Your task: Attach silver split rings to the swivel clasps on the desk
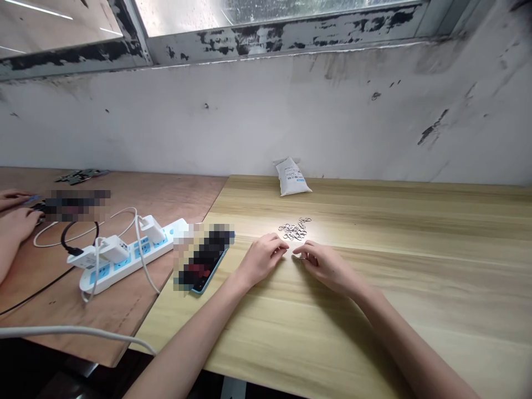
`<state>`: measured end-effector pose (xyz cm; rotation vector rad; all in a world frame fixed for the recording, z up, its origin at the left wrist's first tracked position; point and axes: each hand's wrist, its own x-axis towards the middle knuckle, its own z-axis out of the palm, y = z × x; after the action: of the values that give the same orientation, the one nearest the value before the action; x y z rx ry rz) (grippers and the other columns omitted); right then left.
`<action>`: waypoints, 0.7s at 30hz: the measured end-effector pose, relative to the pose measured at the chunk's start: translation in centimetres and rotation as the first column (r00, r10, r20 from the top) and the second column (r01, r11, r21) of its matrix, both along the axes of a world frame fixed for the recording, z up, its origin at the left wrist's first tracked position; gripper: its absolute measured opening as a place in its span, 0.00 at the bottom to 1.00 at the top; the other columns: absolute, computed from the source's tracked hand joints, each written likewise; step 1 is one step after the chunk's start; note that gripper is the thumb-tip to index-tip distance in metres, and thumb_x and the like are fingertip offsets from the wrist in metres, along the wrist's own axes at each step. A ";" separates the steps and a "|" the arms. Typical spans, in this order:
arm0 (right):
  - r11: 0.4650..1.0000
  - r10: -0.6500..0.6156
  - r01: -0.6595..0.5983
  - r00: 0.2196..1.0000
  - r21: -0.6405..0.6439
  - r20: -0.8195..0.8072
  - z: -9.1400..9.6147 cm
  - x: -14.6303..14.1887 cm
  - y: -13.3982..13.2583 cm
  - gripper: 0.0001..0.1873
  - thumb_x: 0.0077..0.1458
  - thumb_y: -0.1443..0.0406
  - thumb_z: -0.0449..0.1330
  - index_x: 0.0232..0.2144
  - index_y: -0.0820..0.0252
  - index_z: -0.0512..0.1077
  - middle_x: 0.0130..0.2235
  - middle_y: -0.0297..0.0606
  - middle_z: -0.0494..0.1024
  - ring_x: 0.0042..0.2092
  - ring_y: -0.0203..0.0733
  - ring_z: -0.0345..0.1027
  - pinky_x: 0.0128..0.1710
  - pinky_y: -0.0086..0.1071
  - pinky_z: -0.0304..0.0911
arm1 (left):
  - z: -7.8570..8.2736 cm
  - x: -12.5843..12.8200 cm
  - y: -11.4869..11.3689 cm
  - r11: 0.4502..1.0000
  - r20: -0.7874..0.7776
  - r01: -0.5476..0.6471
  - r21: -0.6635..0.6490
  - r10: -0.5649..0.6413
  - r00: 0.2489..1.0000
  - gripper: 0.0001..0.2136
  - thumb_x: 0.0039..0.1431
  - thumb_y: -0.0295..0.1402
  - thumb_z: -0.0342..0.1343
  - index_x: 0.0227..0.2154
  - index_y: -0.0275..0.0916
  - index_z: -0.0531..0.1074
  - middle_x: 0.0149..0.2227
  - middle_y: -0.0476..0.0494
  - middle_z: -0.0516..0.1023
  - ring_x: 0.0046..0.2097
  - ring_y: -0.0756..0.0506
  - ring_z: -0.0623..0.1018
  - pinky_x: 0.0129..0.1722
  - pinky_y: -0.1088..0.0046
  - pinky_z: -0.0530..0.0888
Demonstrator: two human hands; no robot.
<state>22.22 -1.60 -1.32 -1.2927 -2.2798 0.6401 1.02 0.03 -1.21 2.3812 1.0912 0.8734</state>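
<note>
A small pile of silvery metal rings or clasps [294, 230] lies on the light wood-grain table, just beyond my hands. My left hand [262, 259] rests near the pile with its thumb and fingers pressed together; whether anything sits between the tips is too small to see. Close on its right, my right hand [323, 262] pinches a small metal piece [300, 256] like those in the pile, partly hidden by the fingers. A short gap separates the two sets of fingertips.
Behind the pile stands a white plastic packet [292, 177] near the wall. To the left lies a phone [210, 266] with a blurred screen. A white power strip [137, 256] with chargers and cables is on the brown table [141, 316], where another person's hands [20, 221] are at work.
</note>
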 end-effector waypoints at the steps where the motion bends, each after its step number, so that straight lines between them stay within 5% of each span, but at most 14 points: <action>1: 1.000 0.007 -0.007 1.000 0.025 0.005 -0.1 -0.2 0.0 0.15 0.57 0.72 0.51 0.41 0.57 0.75 0.37 0.40 0.75 0.33 0.38 0.66 0.32 0.31 0.59 | 0.0 0.0 0.0 1.000 0.000 0.013 0.004 -0.013 1.000 0.08 0.64 0.25 0.51 0.38 0.39 0.76 0.38 0.44 0.78 0.42 0.46 0.76 0.42 0.71 0.72; 13: 0.983 -0.157 0.160 0.987 0.086 -0.041 -0.4 -2.2 -0.8 0.08 0.60 0.64 0.51 0.34 0.57 0.70 0.25 0.33 0.73 0.27 0.38 0.62 0.29 0.30 0.53 | 0.5 0.2 -0.1 1.000 0.057 -0.027 -0.001 0.027 0.998 0.08 0.63 0.27 0.53 0.37 0.41 0.77 0.39 0.47 0.82 0.42 0.46 0.79 0.44 0.69 0.74; 21: 0.983 -0.129 0.145 0.983 0.117 -0.130 -0.5 -2.3 -0.7 0.08 0.62 0.64 0.51 0.34 0.57 0.69 0.25 0.31 0.72 0.27 0.37 0.61 0.35 0.32 0.55 | 0.3 0.1 0.0 0.997 0.087 -0.072 -0.013 0.073 0.993 0.07 0.61 0.27 0.55 0.37 0.41 0.78 0.40 0.46 0.83 0.42 0.46 0.80 0.44 0.69 0.74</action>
<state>19.88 -2.35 -1.84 -1.3002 -2.0772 0.5048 1.08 0.02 -0.88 2.2845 1.1512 0.9854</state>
